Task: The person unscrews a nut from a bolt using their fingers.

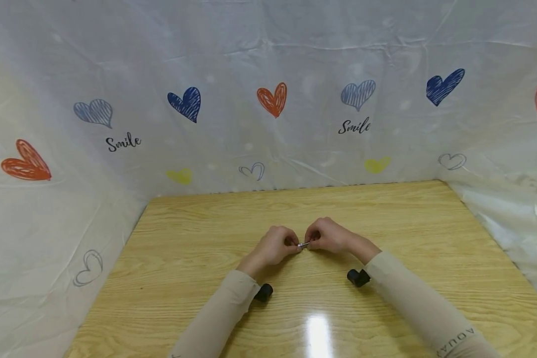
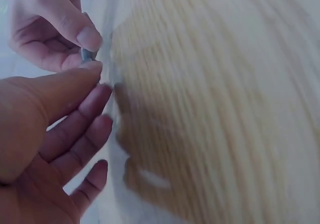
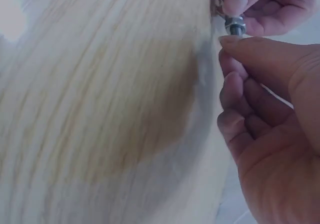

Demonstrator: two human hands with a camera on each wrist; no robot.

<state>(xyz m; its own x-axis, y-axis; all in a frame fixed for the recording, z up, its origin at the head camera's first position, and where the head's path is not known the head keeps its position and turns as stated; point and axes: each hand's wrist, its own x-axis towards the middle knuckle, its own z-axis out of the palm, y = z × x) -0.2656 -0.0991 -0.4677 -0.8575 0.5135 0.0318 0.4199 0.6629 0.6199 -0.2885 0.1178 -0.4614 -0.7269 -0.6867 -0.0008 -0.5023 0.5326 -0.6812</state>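
A small metal bolt (image 1: 303, 244) is held between the two hands, just above the wooden table. Its left end is pinched by the thumb and fingers of my left hand (image 1: 275, 246). My right hand (image 1: 331, 235) pinches the other end, fingertips close to those of the left. In the right wrist view a silvery nut-like collar (image 3: 234, 23) shows on the bolt, with a darker shank below it. Only a sliver of the bolt (image 2: 87, 55) appears in the left wrist view; fingers cover most of it.
Beneath the hands spreads a wood-grain table (image 1: 197, 219). A white sheet (image 1: 232, 134) printed with hearts and "Smile" hangs behind it and along both sides. Black wrist-worn pieces show by the left sleeve (image 1: 219, 313) and right sleeve (image 1: 420, 303).
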